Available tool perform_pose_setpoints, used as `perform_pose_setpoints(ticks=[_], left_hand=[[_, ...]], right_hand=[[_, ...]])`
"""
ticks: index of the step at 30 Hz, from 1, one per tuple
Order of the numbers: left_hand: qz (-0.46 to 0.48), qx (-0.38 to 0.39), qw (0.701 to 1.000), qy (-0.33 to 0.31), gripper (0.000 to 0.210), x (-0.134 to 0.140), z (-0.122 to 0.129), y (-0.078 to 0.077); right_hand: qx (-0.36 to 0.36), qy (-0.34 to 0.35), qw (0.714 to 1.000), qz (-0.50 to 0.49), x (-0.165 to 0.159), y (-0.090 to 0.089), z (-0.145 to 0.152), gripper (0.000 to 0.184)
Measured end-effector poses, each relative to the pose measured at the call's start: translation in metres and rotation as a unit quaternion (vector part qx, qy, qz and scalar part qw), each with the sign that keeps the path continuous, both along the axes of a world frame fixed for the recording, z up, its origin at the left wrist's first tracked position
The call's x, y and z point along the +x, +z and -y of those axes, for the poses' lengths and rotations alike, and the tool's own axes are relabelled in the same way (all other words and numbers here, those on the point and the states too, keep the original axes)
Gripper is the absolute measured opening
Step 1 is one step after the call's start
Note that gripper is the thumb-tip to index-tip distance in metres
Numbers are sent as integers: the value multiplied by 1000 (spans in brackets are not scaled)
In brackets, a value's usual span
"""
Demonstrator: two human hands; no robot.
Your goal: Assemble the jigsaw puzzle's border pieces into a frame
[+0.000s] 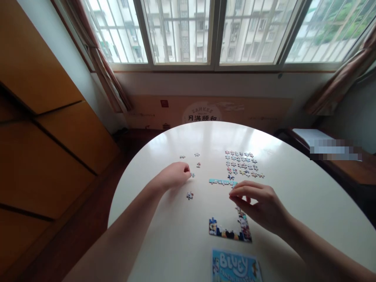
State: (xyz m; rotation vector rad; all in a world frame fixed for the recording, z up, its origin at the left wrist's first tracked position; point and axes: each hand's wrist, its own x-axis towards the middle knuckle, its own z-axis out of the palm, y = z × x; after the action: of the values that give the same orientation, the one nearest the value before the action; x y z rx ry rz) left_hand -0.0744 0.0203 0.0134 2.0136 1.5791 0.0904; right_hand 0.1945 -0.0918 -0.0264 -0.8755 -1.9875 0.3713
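Note:
My left hand [175,175] is curled closed on the left part of the table, with a small puzzle piece [192,175] right by its fingers. What it holds, if anything, is hidden. My right hand [260,199] pinches thumb and fingertips together at the right end of a light blue puzzle strip [221,182]. Anything between those fingertips is too small to make out. Nearer to me lies a joined puzzle border section [230,234], with a dark bottom row and a right side reaching up under my right hand. A loose puzzle piece [190,195] lies below my left hand.
Several loose pieces [241,159] sit in rows at the back right of the round white table [164,250]. A few more pieces [197,154] lie beyond my left hand. The blue Bluey puzzle box [236,268] is at the near edge. Windows stand behind.

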Motion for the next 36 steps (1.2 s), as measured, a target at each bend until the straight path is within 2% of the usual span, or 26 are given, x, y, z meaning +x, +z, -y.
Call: perform_pose_setpoints(ticks=[4,9,14,18,23,27,32,36], left_hand=[[-64,-9,998,2,10,-2,3,0],[-118,11,993,18,11,-6,7,12],[-112,59,988,94,16,-16,-1,17],[-95,102,980,139,20,-27,-15,4],[-87,156,973,144,31,-34,-32,-23],[-78,205,968,120,36,-29,-38,-37],[-64,251,964,62,40,-15,-38,-46],[-77,219,973,7,46,-6,-35,-48]], right_hand=[[-6,7,1000,-1,-3,6,3,13],[10,5,1000,5,-1,13,4,14],[13,-4,1000,15,1,13,5,16],[16,-17,1000,20,1,11,4,17],[15,-33,999,17,-1,12,4,16],[14,-25,1000,7,-2,15,4,19],[16,-19,1000,9,-3,17,3,21],[17,-22,1000,6,-4,17,2,21]])
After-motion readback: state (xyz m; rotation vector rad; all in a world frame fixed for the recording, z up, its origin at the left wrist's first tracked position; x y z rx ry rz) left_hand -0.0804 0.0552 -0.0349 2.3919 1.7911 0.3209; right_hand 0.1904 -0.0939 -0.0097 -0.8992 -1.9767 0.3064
